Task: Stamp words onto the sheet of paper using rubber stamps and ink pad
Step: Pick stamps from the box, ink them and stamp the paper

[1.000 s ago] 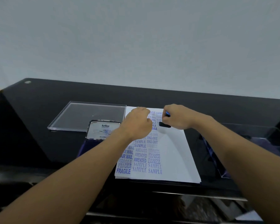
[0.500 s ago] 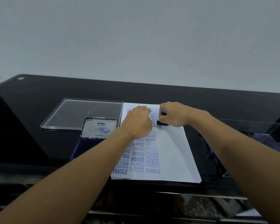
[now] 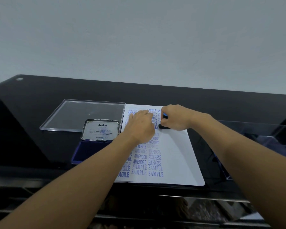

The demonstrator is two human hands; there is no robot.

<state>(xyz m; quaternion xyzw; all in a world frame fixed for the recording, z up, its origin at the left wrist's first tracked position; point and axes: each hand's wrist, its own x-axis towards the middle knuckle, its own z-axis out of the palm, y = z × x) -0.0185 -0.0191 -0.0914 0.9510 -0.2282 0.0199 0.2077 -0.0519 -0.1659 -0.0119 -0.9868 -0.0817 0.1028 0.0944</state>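
Two bare arms of one person filled the lower half of the frame. The left forearm (image 3: 76, 184) came in from the lower left corner and the right forearm (image 3: 238, 156) from the lower right edge, both uncovered along all their visible length. Near the centre, the left hand (image 3: 141, 128) and right hand (image 3: 175, 119) were bare too, backs and knuckles showing. Each arm looked broad at the frame's edge and narrowed toward the wrist.

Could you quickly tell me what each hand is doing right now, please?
Left hand: open, resting on the paper.
Right hand: gripping the rubber stamp.
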